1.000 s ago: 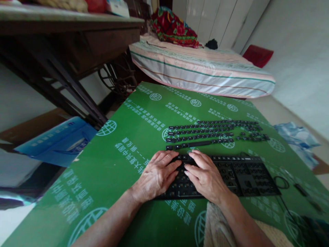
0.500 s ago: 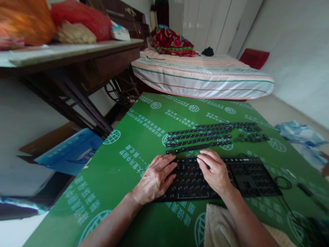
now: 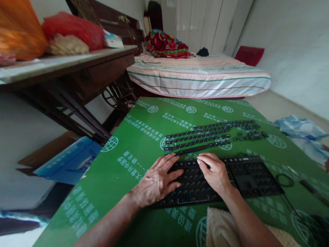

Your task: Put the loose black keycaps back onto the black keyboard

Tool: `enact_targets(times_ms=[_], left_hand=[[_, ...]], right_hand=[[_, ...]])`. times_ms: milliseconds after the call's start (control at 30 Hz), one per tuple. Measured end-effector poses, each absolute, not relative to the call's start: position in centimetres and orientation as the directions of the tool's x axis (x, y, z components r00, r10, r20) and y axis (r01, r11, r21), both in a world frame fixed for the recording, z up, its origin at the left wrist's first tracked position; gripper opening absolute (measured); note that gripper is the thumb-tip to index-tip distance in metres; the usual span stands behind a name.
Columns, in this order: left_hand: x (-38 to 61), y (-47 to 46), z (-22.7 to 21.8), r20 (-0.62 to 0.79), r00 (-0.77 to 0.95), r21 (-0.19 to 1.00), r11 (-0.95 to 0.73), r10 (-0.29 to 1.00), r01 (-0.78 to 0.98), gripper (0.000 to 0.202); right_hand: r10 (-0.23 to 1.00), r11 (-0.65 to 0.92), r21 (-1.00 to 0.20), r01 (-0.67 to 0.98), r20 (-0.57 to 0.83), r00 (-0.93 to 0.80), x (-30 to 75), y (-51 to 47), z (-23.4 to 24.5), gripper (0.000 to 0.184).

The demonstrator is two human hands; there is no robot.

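Observation:
A black keyboard (image 3: pixel 192 188) lies on the green table, most of its key positions bare, with caps along the top row. My left hand (image 3: pixel 158 180) rests over the keyboard's left end with fingers spread, the fingertips at its upper left edge. At the top row, my right hand (image 3: pixel 213 171) is closed, thumb and fingers pinched together; whatever is between them is hidden. Beyond the keyboard, loose black keycaps (image 3: pixel 196 141) are laid out in rows, including a long space bar (image 3: pixel 193 149).
The keyboard's cable (image 3: pixel 285 180) coils at the right beside a dark slim tool (image 3: pixel 308 187). A beige cloth (image 3: pixel 218 224) lies at the near edge of the green table (image 3: pixel 123 192). Left of it stand a blue box (image 3: pixel 69 161) and a desk (image 3: pixel 102 56); a bed (image 3: pixel 197 80) is behind.
My left hand has shifted slightly to the right, its fingers spreading wider over the keyboard. My right hand keeps its pinch at the top row. The view has tilted slightly.

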State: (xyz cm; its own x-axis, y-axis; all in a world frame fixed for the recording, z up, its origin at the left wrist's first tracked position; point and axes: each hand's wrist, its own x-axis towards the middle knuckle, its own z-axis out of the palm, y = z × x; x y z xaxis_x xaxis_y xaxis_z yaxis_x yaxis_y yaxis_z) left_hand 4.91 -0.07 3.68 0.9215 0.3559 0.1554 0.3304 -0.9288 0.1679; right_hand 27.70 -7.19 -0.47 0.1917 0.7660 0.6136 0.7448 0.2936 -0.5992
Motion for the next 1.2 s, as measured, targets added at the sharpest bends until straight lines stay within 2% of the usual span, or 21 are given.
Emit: enact_targets(times_ms=[533,767,967,1200], left_hand=[[5.4,-0.2,3.1,0.181,0.917,0.203,-0.926,0.356,0.319,0.031],[5.2,-0.1,2.5,0.214,0.912,0.204,-0.929,0.351,0.310,0.036],[5.2,-0.4,3.2,0.164,0.916,0.186,-0.924,0.366,0.335,0.034],[4.8,-1.3,3.3,0.129,0.895,0.199,-0.895,0.427,0.398,0.040]], right_hand=[[0.785,0.282,-0.594,0.753,0.594,0.175,27.6,-7.1,-0.6,0.016],[0.780,0.269,-0.599,0.754,0.595,0.195,27.8,-7.0,-0.5,0.018],[0.775,0.282,-0.594,0.754,0.604,0.185,27.5,-7.0,-0.5,0.019],[0.762,0.282,-0.579,0.765,0.620,0.188,27.5,-7.2,-2.2,0.017]])
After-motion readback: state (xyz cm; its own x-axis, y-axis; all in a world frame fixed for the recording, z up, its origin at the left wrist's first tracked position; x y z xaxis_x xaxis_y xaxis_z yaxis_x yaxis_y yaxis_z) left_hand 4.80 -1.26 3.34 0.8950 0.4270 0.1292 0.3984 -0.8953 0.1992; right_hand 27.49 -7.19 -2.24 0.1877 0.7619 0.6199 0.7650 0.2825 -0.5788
